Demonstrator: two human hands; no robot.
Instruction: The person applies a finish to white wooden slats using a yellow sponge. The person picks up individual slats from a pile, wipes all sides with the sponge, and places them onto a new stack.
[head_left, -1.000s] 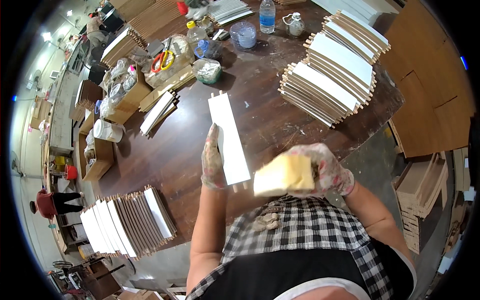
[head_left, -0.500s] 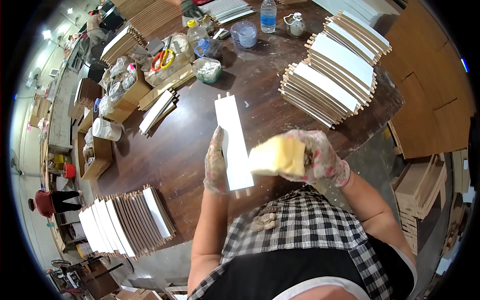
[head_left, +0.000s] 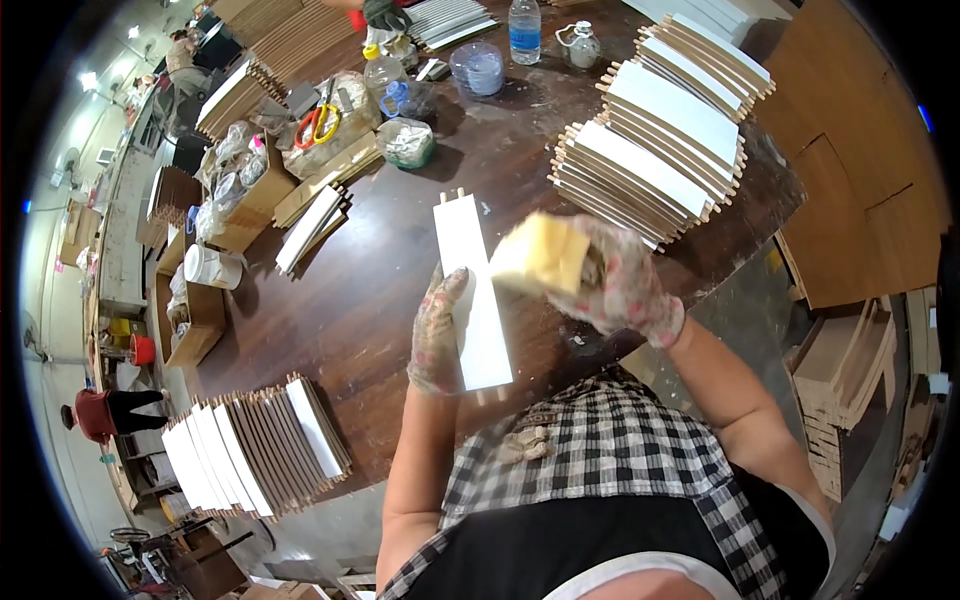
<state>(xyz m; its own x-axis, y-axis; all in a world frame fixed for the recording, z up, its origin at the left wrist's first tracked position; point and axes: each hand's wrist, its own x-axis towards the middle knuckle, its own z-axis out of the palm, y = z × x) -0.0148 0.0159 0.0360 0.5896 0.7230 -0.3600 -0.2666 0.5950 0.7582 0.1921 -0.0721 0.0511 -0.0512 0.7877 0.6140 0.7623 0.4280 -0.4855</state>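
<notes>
My left hand (head_left: 435, 330), in a stained patterned glove, grips a white board (head_left: 478, 310) by its left edge, thumb lying on the white face. Short wooden pegs stick out at both ends of the board. In my right hand (head_left: 632, 285), gloved the same way, is a yellow sponge (head_left: 542, 255), blurred by motion. The sponge is at the board's right edge, near its upper half; whether it touches the face I cannot tell. The fingers behind the sponge are partly hidden.
Stacks of pegged white boards stand at the right (head_left: 650, 160) and lower left (head_left: 255, 445) of the brown table (head_left: 350, 300). Farther back are scissors (head_left: 318, 125), a water bottle (head_left: 524, 32), a glass jar (head_left: 580, 48) and a tub (head_left: 405, 143). A co-worker's gloved hand (head_left: 385, 14) shows at the far edge.
My right hand has moved the sponge up and away from me along the board. My left thumb has shifted from the board's edge onto its face.
</notes>
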